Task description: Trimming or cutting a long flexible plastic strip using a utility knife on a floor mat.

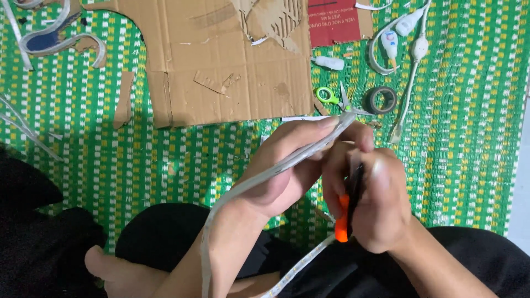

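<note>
The left hand (287, 165) pinches a pale LED strip (265, 176) taut, steadying its end, while the right hand (375, 198) grips an orange-handled cutter (345, 218) against it.

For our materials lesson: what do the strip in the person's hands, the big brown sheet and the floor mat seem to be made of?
Strip: looks like flexible, translucent whitish plastic or silicone; it bends in a loop.
Brown sheet: corrugated cardboard, matte; torn patches show its ridges.
Mat: probably woven plastic or straw, in a green, white and yellow check weave.
</note>
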